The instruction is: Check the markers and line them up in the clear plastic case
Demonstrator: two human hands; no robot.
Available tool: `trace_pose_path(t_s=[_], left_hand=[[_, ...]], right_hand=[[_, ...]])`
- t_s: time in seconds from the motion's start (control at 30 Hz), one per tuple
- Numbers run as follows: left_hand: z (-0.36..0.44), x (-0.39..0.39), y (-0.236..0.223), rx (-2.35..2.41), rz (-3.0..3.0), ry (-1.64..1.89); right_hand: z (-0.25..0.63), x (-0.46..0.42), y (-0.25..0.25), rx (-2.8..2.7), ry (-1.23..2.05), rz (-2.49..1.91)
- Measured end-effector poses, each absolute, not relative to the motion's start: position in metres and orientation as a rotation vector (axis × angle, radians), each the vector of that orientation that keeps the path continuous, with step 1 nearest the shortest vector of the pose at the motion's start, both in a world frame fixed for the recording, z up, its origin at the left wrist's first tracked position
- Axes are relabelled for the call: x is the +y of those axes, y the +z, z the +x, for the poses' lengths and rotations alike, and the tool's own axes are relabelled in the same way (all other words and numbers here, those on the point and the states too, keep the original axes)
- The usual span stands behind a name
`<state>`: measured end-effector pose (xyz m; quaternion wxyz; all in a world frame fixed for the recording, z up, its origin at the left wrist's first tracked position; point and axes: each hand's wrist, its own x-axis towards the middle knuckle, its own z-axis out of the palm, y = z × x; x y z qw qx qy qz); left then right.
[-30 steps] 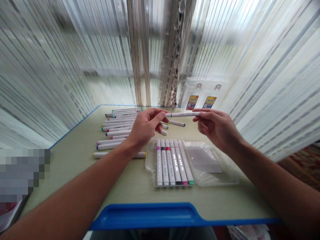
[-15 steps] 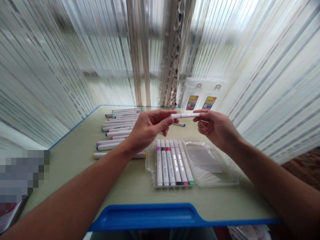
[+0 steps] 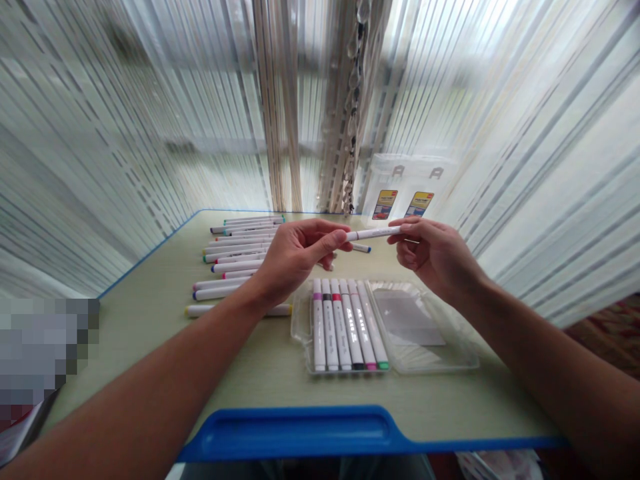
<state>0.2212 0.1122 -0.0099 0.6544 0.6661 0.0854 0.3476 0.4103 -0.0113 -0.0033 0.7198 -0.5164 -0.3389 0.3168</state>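
Observation:
A white marker pen (image 3: 374,233) is held level above the table between my two hands. My left hand (image 3: 305,253) pinches its left end between thumb and fingers. At the other end, the fingertips of my right hand (image 3: 430,250) are closed round it. Below lies an opened clear plastic case (image 3: 430,360), with several white markers (image 3: 345,333) side by side in its left half; their bands and ends are purple, black, red, pink and green. Several loose markers (image 3: 227,267) lie in a rough column left of my left hand, which partly hides them.
Against the curtain (image 3: 210,100) at the back stands a clear case (image 3: 400,173) with two yellow labels. A blue-ended marker (image 3: 363,249) lies behind the held one. The table's front edge has a blue tray groove (image 3: 300,430). At the far left is a blurred-out area (image 3: 40,353).
The held marker has tilted slightly, its left end a little lower and more covered by my left fingers. My hands have barely shifted; the case and loose markers stay put.

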Motion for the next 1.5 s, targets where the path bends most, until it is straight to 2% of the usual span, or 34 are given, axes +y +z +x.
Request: trace_pose_path(t_s=[0.53,0.87,1.1,1.5], left_hand=[[0.222,0.112,-0.010,0.418,1.670,0.846],[0.224,0.106,-0.016,0.343,1.798,0.754],[0.225,0.096,-0.014,0.304,1.959,0.698],[0.227,0.102,-0.012,0.337,1.746,0.753]], right_hand=[[0.407,-0.015,-0.010,-1.014,0.628,-1.195],[0.398,-0.020,-0.005,-1.338,0.271,-1.537],[0.397,-0.020,-0.009,-1.456,0.362,-1.570],[0.397,-0.020,-0.005,-1.336,0.523,-1.522]])
